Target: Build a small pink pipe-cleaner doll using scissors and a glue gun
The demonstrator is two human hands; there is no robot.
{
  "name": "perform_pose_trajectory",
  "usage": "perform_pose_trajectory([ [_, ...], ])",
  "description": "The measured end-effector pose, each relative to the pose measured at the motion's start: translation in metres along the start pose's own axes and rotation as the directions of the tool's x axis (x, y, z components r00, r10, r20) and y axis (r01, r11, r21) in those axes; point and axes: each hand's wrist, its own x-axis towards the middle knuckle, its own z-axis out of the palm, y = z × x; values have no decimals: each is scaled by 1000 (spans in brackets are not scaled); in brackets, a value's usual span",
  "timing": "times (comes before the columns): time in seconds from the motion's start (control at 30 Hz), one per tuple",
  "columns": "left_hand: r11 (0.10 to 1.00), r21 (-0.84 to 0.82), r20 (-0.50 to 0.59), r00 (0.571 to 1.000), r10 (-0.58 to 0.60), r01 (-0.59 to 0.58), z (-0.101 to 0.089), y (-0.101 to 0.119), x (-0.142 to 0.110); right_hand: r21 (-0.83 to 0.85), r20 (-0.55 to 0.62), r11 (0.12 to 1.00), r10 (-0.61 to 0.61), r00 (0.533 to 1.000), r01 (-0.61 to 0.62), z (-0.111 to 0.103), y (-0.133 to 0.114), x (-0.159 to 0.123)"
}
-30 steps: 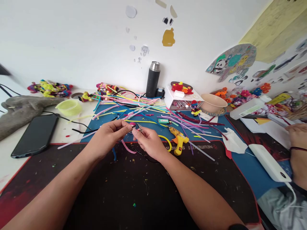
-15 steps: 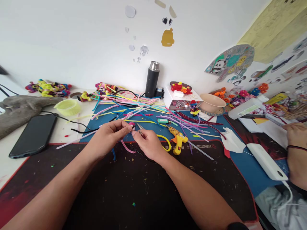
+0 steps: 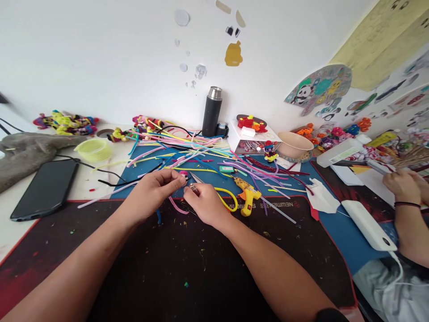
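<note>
My left hand pinches a small round pink piece with a black-and-white part between thumb and fingertips. Close beside it, my right hand is closed around what look like scissors; a pointed silver blade shows above the fingers, and the rest is mostly hidden. The two hands are a small gap apart, over the near edge of the pipe cleaner pile. A yellow pipe cleaner curves out to the right of my right hand.
A yellow glue gun lies right of my hands on the dark mat. Behind stand a black thermos and a white box. A phone lies left. At right are a white device and another person's hands.
My right hand has drawn back slightly from the pink piece, opening a small gap. The other person's hands have moved further into view at right.
</note>
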Motion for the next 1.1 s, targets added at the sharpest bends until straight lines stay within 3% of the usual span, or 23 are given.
perform_pose_trajectory([
  [1.1,1000,7,33,999,-16,16,0,-4,0,42,33,996,73,997,-74,-3,2,3],
])
